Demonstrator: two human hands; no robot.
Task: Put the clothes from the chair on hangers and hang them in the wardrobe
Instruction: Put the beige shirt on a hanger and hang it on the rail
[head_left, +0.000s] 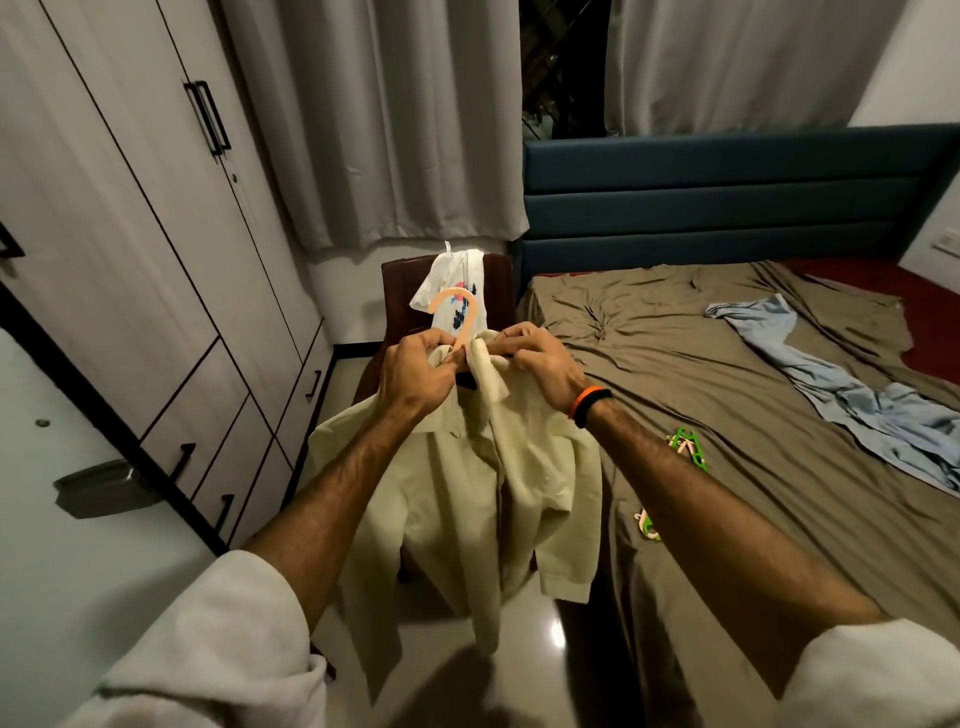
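A pale yellow-green shirt (467, 483) hangs from a peach plastic hanger (462, 317), whose hook rises above my hands. My left hand (415, 374) grips the shirt's collar and the hanger neck on the left. My right hand (535, 358) pinches the collar on the right; an orange and black band is on that wrist. Behind the shirt stands a brown chair (400, 291) with a white printed garment (457, 280) draped over its backrest. The wardrobe (130, 218) fills the left side, its doors closed.
A bed (727, 389) with a rumpled olive sheet lies to the right, holding a light blue garment (852, 395) and green hangers (691, 447). A blue headboard (727, 202) and grey curtains (384, 119) stand behind. Glossy floor runs between wardrobe and bed.
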